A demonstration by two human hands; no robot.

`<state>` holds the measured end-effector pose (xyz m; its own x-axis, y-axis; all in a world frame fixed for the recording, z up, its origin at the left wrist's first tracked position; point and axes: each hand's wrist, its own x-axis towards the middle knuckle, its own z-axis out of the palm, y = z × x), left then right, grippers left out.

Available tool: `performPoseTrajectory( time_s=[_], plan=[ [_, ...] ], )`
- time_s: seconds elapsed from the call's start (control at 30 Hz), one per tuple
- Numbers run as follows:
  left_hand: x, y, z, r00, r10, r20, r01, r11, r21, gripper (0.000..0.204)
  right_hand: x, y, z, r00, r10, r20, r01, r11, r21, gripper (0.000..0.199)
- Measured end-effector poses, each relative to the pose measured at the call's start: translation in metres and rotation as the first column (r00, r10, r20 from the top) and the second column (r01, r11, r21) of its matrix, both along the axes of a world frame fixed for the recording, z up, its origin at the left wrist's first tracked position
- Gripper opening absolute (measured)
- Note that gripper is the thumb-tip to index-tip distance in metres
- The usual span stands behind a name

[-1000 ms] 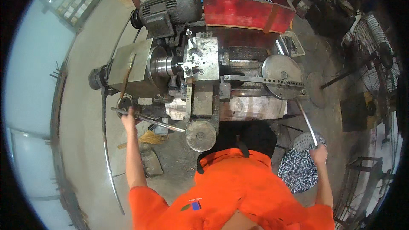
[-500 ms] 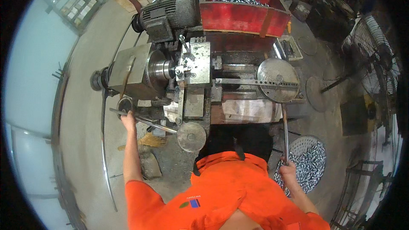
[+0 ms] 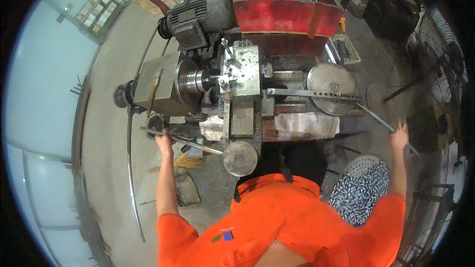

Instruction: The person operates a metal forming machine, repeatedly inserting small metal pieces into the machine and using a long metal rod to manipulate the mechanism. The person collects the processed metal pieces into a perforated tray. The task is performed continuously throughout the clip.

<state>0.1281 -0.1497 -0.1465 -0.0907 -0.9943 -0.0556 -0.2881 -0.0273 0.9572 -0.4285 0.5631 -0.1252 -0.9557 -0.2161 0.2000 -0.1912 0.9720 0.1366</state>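
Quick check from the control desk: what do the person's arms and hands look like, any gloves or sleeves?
Both hands, left hand and right hand, are bare, no gloves. Forearms are uncovered; short bright orange sleeves end near the elbows. The orange shirt bears a small blue patch.

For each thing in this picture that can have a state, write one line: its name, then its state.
Left hand: closed on the lathe's lever.
Right hand: gripping the long handle rod.
Red bin: holds metal parts.
Perforated basket: holds metal parts.
Chuck: grips a short workpiece.
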Motion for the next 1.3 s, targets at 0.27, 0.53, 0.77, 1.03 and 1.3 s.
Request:
performPoseTrajectory(
  time_s=[0.27, 0.53, 0.77, 1.03, 1.3],
  plan=[
    [0.065, 0.002, -0.033, 0.988, -0.101, 0.113, 0.075, 0.973, 0.219, 0.046, 0.101, -0.086, -0.023, 0.936, 0.188, -0.299, -0.308, 0.847, -0.432, 0.082],
    [0.017, 0.035, -0.081, 0.072, -0.261, 0.963, 0.450, 0.870, 0.202, 0.051, 0.195, -0.115, -0.065, 0.929, 0.301, 0.215, -0.121, 0.796, -0.592, 0.063],
    [0.042, 0.034, -0.155, 0.409, -0.333, 0.850, 0.465, 0.877, 0.120, 0.050, 0.203, -0.150, -0.043, 0.871, 0.435, 0.229, -0.183, 0.719, -0.670, 0.040],
    [0.050, 0.039, -0.136, 0.402, -0.264, 0.877, 0.433, 0.898, 0.072, 0.039, 0.171, -0.206, 0.057, 0.802, 0.587, 0.111, -0.297, 0.553, -0.778, 0.037],
    [0.118, 0.030, -0.040, 0.562, -0.409, 0.719, 0.546, 0.836, 0.049, 0.032, 0.188, -0.430, 0.168, 0.262, 0.932, -0.251, -0.795, 0.061, -0.603, 0.036]
  ],
)
